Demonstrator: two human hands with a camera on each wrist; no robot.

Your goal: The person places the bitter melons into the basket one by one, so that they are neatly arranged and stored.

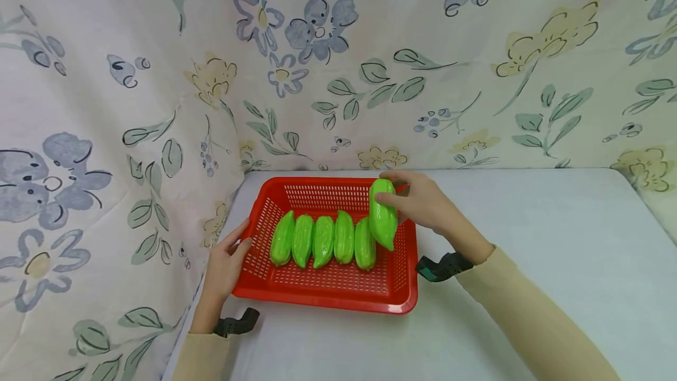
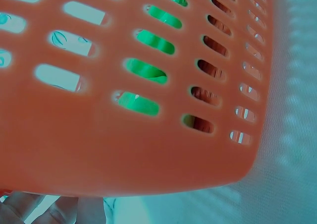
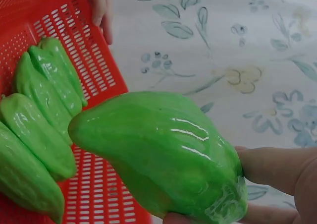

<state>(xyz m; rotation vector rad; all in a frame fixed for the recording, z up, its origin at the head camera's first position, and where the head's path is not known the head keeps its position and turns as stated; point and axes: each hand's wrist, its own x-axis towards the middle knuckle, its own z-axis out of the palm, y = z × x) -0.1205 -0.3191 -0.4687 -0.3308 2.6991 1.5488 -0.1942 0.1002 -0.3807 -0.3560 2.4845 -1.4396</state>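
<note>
Now the right hand (image 1: 423, 204) grips a green vegetable (image 1: 382, 213) above the red basket (image 1: 328, 296), right of five others (image 1: 322, 241); the left hand (image 1: 227, 260), fingers relaxed, steadies the left rim. Next likely: lowering it in.

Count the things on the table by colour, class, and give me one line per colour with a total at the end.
Green gourds: 6, five lying in a row in the basket and one held above it in the right hand
Red basket: 1, with the left hand on its side
Total: 7
</note>
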